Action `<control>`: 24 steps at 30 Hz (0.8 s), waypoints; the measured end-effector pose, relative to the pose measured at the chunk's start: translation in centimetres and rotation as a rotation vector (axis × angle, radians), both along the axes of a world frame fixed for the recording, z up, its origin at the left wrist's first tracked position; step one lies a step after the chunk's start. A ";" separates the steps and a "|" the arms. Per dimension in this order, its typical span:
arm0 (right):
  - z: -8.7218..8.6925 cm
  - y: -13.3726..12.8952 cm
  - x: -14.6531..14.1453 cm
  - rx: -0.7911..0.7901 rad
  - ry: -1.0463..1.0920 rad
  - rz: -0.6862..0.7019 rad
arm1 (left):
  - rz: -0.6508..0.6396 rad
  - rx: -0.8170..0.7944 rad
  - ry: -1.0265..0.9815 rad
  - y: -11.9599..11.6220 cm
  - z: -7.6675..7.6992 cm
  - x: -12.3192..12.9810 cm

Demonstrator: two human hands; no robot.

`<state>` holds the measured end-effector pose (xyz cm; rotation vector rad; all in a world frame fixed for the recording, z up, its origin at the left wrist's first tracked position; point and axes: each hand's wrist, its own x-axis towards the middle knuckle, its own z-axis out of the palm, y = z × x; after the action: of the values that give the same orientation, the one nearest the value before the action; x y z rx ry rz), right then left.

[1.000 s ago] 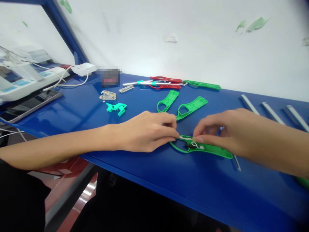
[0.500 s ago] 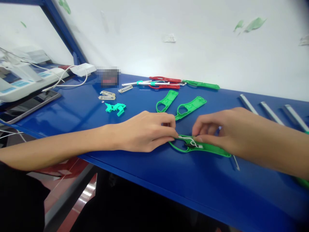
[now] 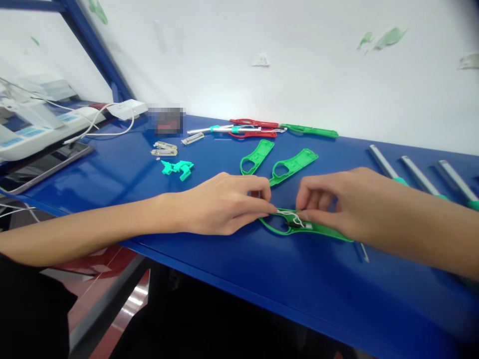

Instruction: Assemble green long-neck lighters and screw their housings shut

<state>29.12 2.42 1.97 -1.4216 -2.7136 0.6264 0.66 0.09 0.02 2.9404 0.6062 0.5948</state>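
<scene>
A green plastic casing half (image 3: 275, 230) with a ring-shaped end lies near the table's front edge, its inside facing up. Thin white wires (image 3: 292, 213) run inside it to a small black part (image 3: 294, 225). My left hand (image 3: 234, 204) is closed, thumb and fingertips pinching at the wires by the ring's upper rim. From the other side, my right hand (image 3: 329, 199) has its fingers curled, with the thumb and fingertips at the wires over the casing's middle. That hand covers part of the casing. A thin metal rod (image 3: 364, 252) shows below my right wrist.
Two more green casing halves (image 3: 294, 166) lie behind my hands. Red casings (image 3: 254, 122) with metal tubes sit by the wall. Teal plastic pieces (image 3: 177, 168) and clear capsules (image 3: 164, 152) lie left, near a phone (image 3: 45, 169) and power strip (image 3: 52, 132). Metal tubes (image 3: 419, 174) lie right.
Both hands stay at the casing with almost the same grip. The whole view has shifted very slightly; the right hand appears a touch further left.
</scene>
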 end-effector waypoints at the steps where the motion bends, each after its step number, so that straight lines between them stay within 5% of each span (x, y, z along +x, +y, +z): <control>1: 0.1 0.0 0.0 0.003 0.001 0.001 | 0.000 -0.002 0.002 0.0 0.0 0.0; 24: 0.9 -0.9 -2.7 0.173 0.021 0.162 | 0.017 -0.018 0.007 -0.1 0.2 0.2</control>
<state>26.46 1.53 2.91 -1.1599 -2.8064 0.3971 0.86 -0.02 0.19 2.9244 0.6352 0.5780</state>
